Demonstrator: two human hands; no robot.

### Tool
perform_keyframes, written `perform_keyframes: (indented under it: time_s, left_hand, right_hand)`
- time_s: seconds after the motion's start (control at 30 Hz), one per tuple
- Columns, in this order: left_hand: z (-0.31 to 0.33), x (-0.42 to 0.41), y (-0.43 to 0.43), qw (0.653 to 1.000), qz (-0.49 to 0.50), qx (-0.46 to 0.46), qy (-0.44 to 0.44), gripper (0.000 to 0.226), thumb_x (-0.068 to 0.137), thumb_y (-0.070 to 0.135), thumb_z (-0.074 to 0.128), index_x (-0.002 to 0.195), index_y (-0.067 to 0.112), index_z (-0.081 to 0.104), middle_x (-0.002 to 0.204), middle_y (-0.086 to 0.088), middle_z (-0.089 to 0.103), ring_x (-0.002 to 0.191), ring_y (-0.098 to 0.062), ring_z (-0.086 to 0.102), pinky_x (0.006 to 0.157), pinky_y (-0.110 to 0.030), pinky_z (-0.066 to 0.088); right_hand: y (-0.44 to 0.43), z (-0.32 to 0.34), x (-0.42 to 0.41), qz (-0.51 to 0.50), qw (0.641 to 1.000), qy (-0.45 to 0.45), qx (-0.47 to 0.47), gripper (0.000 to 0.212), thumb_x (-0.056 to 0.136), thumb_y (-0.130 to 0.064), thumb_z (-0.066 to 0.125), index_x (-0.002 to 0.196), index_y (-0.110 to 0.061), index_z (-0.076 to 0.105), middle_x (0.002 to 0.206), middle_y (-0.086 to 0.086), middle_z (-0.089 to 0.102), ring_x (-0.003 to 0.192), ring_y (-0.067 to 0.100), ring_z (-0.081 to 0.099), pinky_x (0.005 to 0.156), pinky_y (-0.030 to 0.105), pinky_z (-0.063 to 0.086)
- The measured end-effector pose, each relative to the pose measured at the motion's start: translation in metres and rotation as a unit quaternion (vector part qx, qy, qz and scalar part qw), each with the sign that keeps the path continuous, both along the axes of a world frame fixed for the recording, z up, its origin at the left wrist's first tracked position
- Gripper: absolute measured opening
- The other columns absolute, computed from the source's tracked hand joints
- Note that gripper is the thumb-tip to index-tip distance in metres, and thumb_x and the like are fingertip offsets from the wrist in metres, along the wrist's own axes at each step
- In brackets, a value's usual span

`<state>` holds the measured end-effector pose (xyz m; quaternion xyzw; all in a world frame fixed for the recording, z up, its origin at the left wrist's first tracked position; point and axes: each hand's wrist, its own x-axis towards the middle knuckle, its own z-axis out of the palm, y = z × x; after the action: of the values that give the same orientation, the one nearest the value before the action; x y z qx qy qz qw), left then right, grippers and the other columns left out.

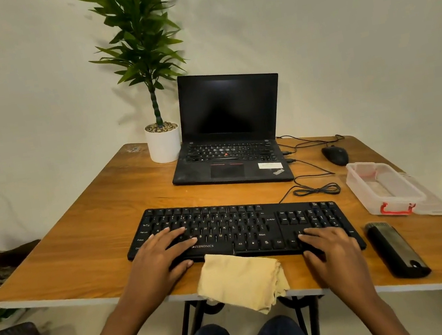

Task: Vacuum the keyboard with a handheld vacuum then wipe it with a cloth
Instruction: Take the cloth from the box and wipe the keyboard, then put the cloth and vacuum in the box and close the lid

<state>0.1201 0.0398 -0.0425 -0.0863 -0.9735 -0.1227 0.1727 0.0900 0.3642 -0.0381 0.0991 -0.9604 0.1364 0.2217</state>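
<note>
While both of your hands lie on it, the one black plastic keyboard (pixel 241 229) sits flat near the wood-grain table's (pixel 91 216) front edge. Your left hand (pixel 159 259) rests palm down on the left key block, fingers nearly straight and spread, thumb at the keyboard's front rim, gripping nothing. Your right hand (pixel 331 248) lies the same way on the right end, over the arrow keys, fingers loosely extended and holding nothing. Between your two wrists one pale yellow cloth (pixel 240 278), soft and crumpled into a wad, touches the keyboard's front rim and hangs over the table's front edge. One handheld vacuum (pixel 396 249), a dark, slim, rounded bar, lies just beside the keyboard's right end, toward the front right corner. Along the right edge stands one clear rectangular plastic box (pixel 385 189) with red clasps. At the back sit one open black laptop (pixel 232 130), one black mouse (pixel 335 155) and one white cylindrical pot (pixel 164 144) with a leafy plant.
</note>
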Motion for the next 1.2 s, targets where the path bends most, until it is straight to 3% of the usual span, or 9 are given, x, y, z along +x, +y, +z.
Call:
perform_keyframes:
  time_s: [0.17, 0.27, 0.37, 0.77, 1.0, 1.1, 1.2]
  left_hand:
    - [0.002, -0.017, -0.001, 0.999, -0.008, 0.028, 0.012, 0.041, 0.084, 0.033, 0.066, 0.125, 0.031, 0.058, 0.136, 0.0, 0.053, 0.129, -0.025, 0.046, 0.108, -0.042, 0.021]
    - [0.008, -0.032, -0.001, 0.999, -0.013, 0.037, -0.005, 0.043, 0.091, 0.034, 0.058, 0.133, 0.035, 0.048, 0.147, 0.008, 0.038, 0.139, -0.015, 0.029, 0.115, -0.035, 0.008]
    - [0.015, -0.049, 0.0, 0.999, -0.01, 0.033, -0.025, 0.044, 0.094, 0.035, 0.053, 0.137, 0.036, 0.043, 0.151, 0.009, 0.032, 0.141, -0.012, 0.023, 0.116, -0.035, 0.008]
    - [0.025, -0.094, 0.001, 0.996, 0.002, 0.013, -0.083, 0.045, 0.097, 0.027, 0.048, 0.14, 0.033, 0.038, 0.153, 0.007, 0.028, 0.143, -0.014, 0.02, 0.116, -0.04, 0.013]
    - [0.019, -0.089, 0.004, 0.998, 0.016, 0.027, -0.059, 0.045, 0.097, 0.027, 0.047, 0.141, 0.031, 0.038, 0.153, 0.005, 0.027, 0.144, -0.017, 0.016, 0.117, -0.042, 0.006]
    - [0.02, -0.071, 0.008, 0.996, 0.025, 0.085, -0.002, 0.04, 0.095, 0.026, 0.051, 0.135, 0.028, 0.048, 0.144, 0.004, 0.043, 0.137, -0.017, 0.032, 0.114, -0.043, 0.021]
    - [0.026, -0.045, 0.014, 0.985, -0.044, 0.163, -0.047, 0.029, 0.095, 0.027, 0.052, 0.122, 0.029, 0.057, 0.126, 0.01, 0.057, 0.113, -0.005, 0.05, 0.098, -0.028, 0.042]
  right_hand:
    - [-0.003, 0.004, -0.018, 0.003, 1.0, -0.009, -0.019, 0.036, 0.08, -0.021, 0.069, 0.116, -0.024, 0.064, 0.121, -0.004, 0.063, 0.116, 0.017, 0.05, 0.093, 0.036, 0.038]
    - [-0.006, 0.01, -0.03, 0.009, 1.0, -0.02, -0.013, 0.036, 0.087, -0.027, 0.06, 0.123, -0.028, 0.057, 0.129, -0.009, 0.056, 0.122, 0.011, 0.043, 0.1, 0.031, 0.033]
    - [-0.008, 0.018, -0.048, 0.014, 0.999, -0.035, -0.004, 0.036, 0.089, -0.028, 0.057, 0.125, -0.029, 0.055, 0.129, -0.01, 0.056, 0.122, 0.01, 0.043, 0.101, 0.03, 0.033]
    - [-0.009, 0.023, -0.094, 0.01, 0.999, -0.041, 0.011, 0.034, 0.085, -0.027, 0.061, 0.119, -0.027, 0.058, 0.113, -0.005, 0.062, 0.104, 0.012, 0.05, 0.082, 0.028, 0.045]
    - [-0.009, 0.023, -0.093, 0.013, 0.999, -0.049, 0.018, 0.035, 0.085, -0.026, 0.059, 0.12, -0.027, 0.057, 0.117, -0.004, 0.061, 0.106, 0.014, 0.05, 0.086, 0.031, 0.046]
    - [-0.011, 0.028, -0.075, 0.005, 0.999, -0.038, -0.017, 0.037, 0.087, -0.023, 0.058, 0.124, -0.022, 0.055, 0.129, -0.005, 0.054, 0.117, 0.014, 0.046, 0.098, 0.034, 0.037]
    - [-0.013, 0.029, -0.045, 0.018, 0.994, -0.056, -0.096, 0.026, 0.087, -0.021, 0.059, 0.114, -0.021, 0.06, 0.113, -0.004, 0.06, 0.108, 0.012, 0.05, 0.09, 0.028, 0.043]
